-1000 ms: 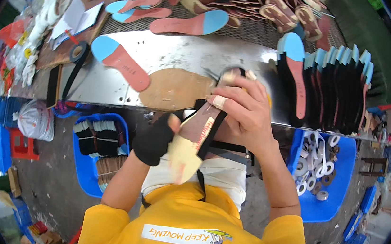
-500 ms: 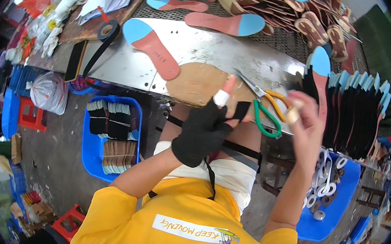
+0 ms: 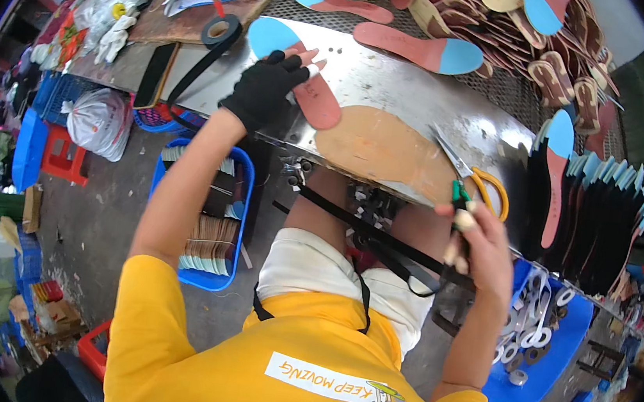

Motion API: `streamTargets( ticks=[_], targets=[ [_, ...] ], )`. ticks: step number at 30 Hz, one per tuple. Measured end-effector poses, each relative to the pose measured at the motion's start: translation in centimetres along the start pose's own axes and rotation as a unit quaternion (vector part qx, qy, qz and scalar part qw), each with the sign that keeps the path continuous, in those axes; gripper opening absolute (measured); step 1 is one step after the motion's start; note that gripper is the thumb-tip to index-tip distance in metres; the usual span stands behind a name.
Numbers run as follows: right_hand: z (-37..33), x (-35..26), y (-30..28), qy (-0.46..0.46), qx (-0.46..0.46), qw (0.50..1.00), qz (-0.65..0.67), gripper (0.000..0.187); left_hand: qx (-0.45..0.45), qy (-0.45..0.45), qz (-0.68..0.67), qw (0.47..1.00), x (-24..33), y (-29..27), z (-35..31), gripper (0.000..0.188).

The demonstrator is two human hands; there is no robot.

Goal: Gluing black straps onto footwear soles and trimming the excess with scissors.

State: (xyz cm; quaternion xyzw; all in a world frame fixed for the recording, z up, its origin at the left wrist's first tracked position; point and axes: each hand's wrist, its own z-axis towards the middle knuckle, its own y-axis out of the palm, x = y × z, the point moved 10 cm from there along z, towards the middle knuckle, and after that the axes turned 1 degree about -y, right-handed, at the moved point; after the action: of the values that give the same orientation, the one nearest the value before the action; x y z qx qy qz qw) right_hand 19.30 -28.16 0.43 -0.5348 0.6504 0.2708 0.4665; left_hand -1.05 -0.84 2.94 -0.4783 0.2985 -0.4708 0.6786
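Firstly, found bundled insoles in left blue bin, tape rolls in right blue bin. Observed left fingers extended over pink-and-blue insole on tabletop, right fingers at scissors; cannot tell whether gripping.

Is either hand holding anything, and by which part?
The right hand is at the green scissor handle; the left hand lies over the middle of the pink-and-blue insole. Whether either grips cannot be told.

A head-worn fisheye looks down on the nearby bench, rim details seemingly blurred.
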Motion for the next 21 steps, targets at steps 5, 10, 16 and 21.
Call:
streamTargets(
  ticks=[5,10,16,21],
  targets=[
    [4.1,2.1,-3.3,-0.083,0.126,0.988,0.033,0.021,-0.072,0.075,0.058,0.993,0.0,0.8,2.3,0.057],
    [5.0,-0.8,-5.3,-0.15,0.172,0.971,0.066,0.013,-0.036,0.121,-0.057,0.99,8.5,-2.7,4.1,0.066],
    [1.2,-9.5,2.5,-0.327,0.112,0.891,-0.294,0.011,0.059,0.169,-0.118,0.977,16.6,-2.4,4.2,0.067],
    [0.8,-7.7,1.3,-0.344,0.176,0.875,-0.292,0.012,0.106,-0.007,-0.123,0.987,13.0,-3.2,4.2,0.06]
  ],
)
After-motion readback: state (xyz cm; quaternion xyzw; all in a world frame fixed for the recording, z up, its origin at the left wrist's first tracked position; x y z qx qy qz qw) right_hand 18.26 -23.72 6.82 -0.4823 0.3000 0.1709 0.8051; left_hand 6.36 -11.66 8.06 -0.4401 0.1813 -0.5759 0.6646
